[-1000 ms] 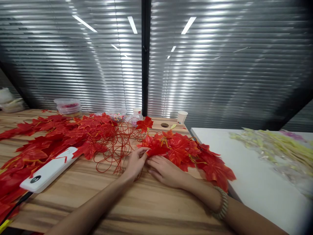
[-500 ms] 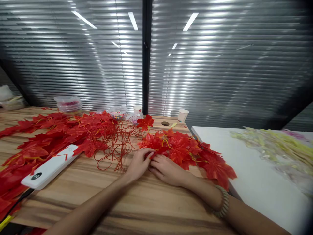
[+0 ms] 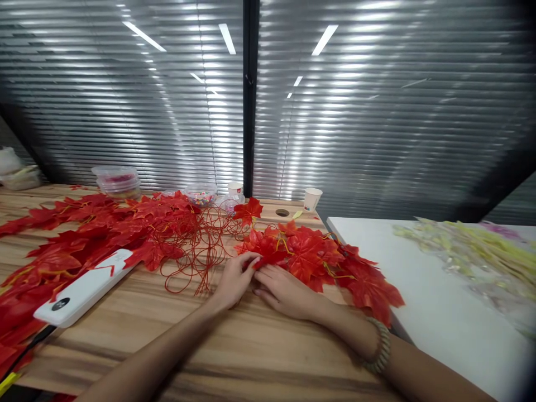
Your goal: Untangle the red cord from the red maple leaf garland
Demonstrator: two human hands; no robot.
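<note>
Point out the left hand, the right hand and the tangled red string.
Left hand (image 3: 234, 281), head view, back of hand.
Right hand (image 3: 288, 292), head view, back of hand.
Tangled red string (image 3: 204, 241), head view, middle loops.

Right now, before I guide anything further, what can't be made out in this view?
- Head view: whether the right hand grips the red leaf; overlapping fingers hide the contact.
- Head view: markings on the white device; too small.
- Head view: the white cup's contents; its near wall hides them.
- Head view: individual yellow strips; blurred.
</note>
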